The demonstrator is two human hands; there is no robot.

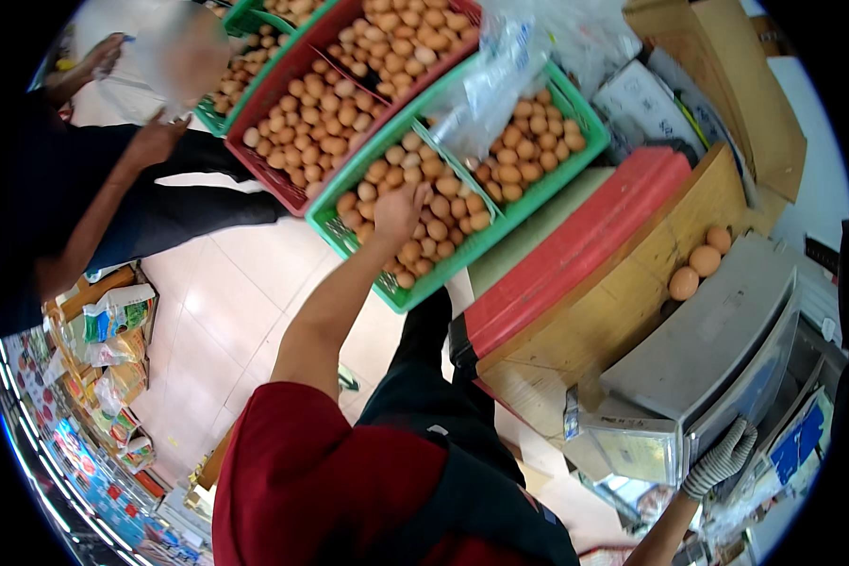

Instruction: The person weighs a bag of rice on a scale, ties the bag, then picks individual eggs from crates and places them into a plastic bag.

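Observation:
My left hand (397, 212), bare, reaches down among brown eggs (437, 230) in the near half of a green plastic crate (435, 286). Its fingertips touch the eggs; whether one is held I cannot tell. A divider (460, 170) splits this crate, and more eggs (530, 148) fill the far half, partly under a clear plastic bag (477, 106). My right hand (723, 456), in a grey striped knit glove, is at the clear-covered side of a grey machine (700, 332), apparently a weighing scale. Its fingertips are bent out of sight.
Three brown eggs (704, 260) lie on the wooden counter (608, 304), which has a red front edge (573, 247). A red crate (276, 177) of eggs adjoins the green one. On the left stands another person (49, 212), hands raised. Packaged goods (120, 311) sit behind that person.

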